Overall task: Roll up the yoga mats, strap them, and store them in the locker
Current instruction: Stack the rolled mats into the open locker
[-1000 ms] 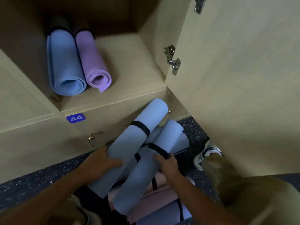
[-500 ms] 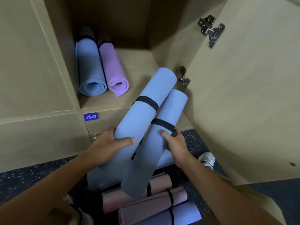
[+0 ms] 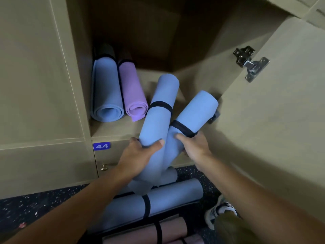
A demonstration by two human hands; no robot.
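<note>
Partly hidden, the rolled mats on the floor run off the bottom edge: a blue floor mat with a black band, and pink mats below it, only their tops showing. The back of the locker is dark, and the far ends of the stored blue mat and purple mat fade into shadow.

Each hand carries one light blue roll bound by a black strap. The left hand wraps its fingers and thumb round the left mat, whose far end reaches over the locker shelf beside the purple mat. The right hand grips the right mat just below its strap, the roll tilted toward the open door and hinge. The two rolls cross near the hands.

Compared with half a second ago, both rolls have gone up and forward, their tips now at the locker opening.
</note>
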